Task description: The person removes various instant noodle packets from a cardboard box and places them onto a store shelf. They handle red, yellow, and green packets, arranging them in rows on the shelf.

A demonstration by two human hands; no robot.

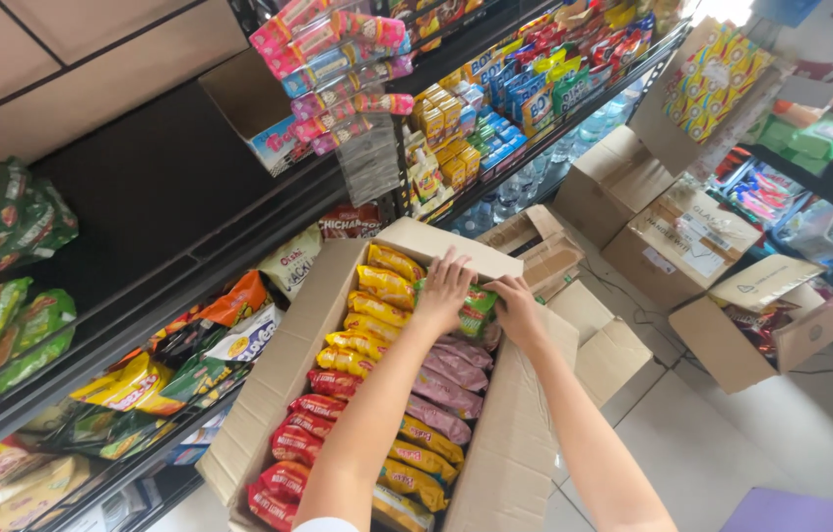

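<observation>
A large open cardboard box point(515, 443) stands on the floor, packed with rows of yellow, red and mauve snack packets point(362, 340). Both my hands reach into its far end. My left hand point(444, 289) lies on top of a green snack packet point(479, 308), fingers curled over it. My right hand point(515, 307) grips the same green packet from the right side. Both forearms stretch from the bottom of the view over the box.
Dark store shelves point(156, 187) run along the left, with green bags point(3, 296) and mixed snack packets. Hanging pink packets point(338, 69) dangle above. More open cardboard boxes point(677, 241) sit on the tiled floor to the right.
</observation>
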